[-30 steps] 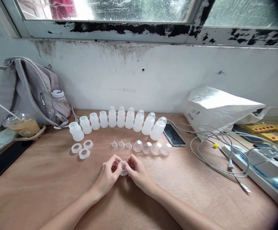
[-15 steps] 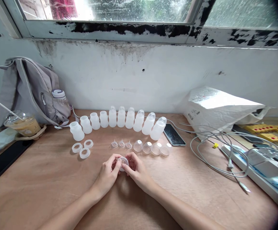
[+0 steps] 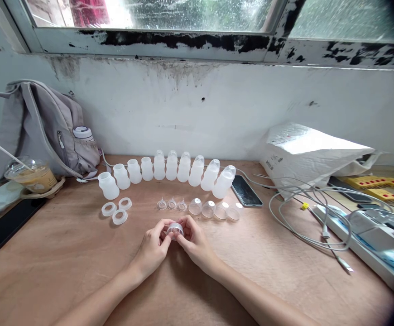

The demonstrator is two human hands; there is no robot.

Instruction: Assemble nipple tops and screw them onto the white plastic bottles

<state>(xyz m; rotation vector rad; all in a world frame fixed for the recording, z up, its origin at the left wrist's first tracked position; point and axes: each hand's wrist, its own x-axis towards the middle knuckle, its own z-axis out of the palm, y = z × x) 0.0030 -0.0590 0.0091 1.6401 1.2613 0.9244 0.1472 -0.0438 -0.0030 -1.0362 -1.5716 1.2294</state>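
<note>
Between my left hand [image 3: 155, 239] and my right hand [image 3: 192, 235] is a translucent bottle collar ring [image 3: 175, 227], gripped by the fingers of both, thumbs at its near side. Something clear, likely a nipple, seems to sit in the ring, but fingers partly hide it. Beyond my hands lie three clear nipples [image 3: 172, 204] in a row. Several clear dome caps [image 3: 208, 209] continue that row to the right. Three loose collar rings [image 3: 119, 216] rest on the table to the left. Behind stands an arc of frosted baby bottles [image 3: 134, 171]; those on the left are uncapped, the others wear clear domes [image 3: 199, 160].
A phone [image 3: 247, 190] lies right of the bottles. Coiled white cables [image 3: 305, 222], a power strip [image 3: 363, 244] and a white plastic bag [image 3: 312, 154] occupy the right. On the left are a backpack [image 3: 44, 127], an iced drink cup [image 3: 36, 176] and a black phone [image 3: 7, 228].
The ring between my hands has tipped, so its side now faces me more than its opening. Both hands stay in nearly the same place.
</note>
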